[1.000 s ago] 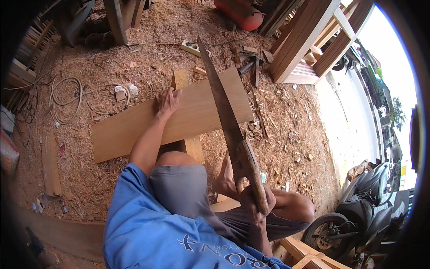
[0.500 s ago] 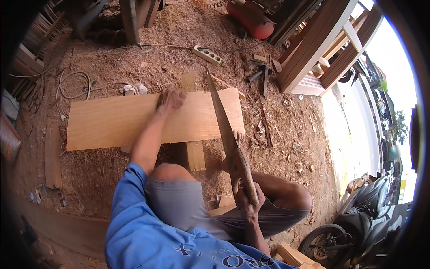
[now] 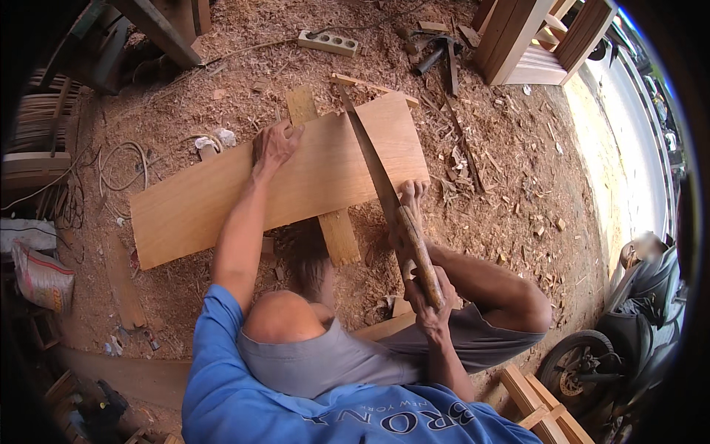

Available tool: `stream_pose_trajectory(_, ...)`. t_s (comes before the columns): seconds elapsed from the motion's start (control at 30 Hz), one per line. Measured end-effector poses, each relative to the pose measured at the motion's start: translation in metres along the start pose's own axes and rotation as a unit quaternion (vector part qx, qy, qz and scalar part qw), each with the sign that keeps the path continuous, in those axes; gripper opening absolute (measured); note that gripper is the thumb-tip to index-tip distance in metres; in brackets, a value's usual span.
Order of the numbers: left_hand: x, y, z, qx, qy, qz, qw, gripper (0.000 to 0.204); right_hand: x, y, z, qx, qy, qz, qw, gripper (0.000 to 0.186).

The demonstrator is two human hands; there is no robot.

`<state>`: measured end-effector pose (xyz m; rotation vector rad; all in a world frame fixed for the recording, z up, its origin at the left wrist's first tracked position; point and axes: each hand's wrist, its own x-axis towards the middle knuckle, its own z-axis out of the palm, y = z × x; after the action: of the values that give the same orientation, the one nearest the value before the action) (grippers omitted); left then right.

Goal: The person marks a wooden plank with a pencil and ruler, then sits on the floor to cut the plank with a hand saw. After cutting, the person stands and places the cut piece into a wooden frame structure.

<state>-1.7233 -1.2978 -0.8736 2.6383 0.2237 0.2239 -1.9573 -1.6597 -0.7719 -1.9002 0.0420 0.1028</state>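
A wide, pale wooden board (image 3: 214, 189) lies across in front of me, over a narrower wooden strip (image 3: 339, 237). My left hand (image 3: 275, 146) is closed over the board's far edge, left of where the strip sticks out. Farther right, the hand saw (image 3: 377, 166) slants over the board, its tip at the far edge. My right hand (image 3: 431, 297) is wrapped round the saw's worn wooden handle (image 3: 421, 259), nearer to me. The toes of my foot (image 3: 414, 194) rest at the board's near edge, right of the blade.
Wood shavings cover the ground. A power strip (image 3: 328, 42) and a hammer (image 3: 446, 59) lie beyond the board. A coiled cord (image 3: 122, 166) and a sack (image 3: 43, 277) are at left. A wooden frame (image 3: 525, 44) stands far right, a motorcycle (image 3: 592, 362) near right.
The whole view has shifted and turned, so the board now appears more slanted, its right end higher. The left hand still grips the far edge, and the right hand still holds the saw across the board.
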Motion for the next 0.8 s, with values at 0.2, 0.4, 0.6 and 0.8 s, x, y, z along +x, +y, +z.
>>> stream_pose_trajectory(0.2,0.003,0.013,0.002,0.042,-0.026,-0.039,0.998,0.041,0.005,0.007,-0.005,0.023,-0.019,0.045,0.999,0.016)
stream_pose_trajectory(0.4,0.012,0.020,0.013,0.084,0.069,0.308,0.945,0.019,0.006,0.012,0.002,0.094,0.003,0.032,0.995,0.014)
stream_pose_trajectory(0.6,0.022,0.020,0.020,0.024,-0.008,0.228,0.973,0.027,-0.006,0.000,0.017,0.160,0.018,0.044,0.986,0.011)
stream_pose_trajectory(0.8,0.031,0.073,0.066,0.087,0.109,0.043,0.989,0.028,-0.005,-0.011,0.024,0.088,0.012,0.031,0.996,0.012)
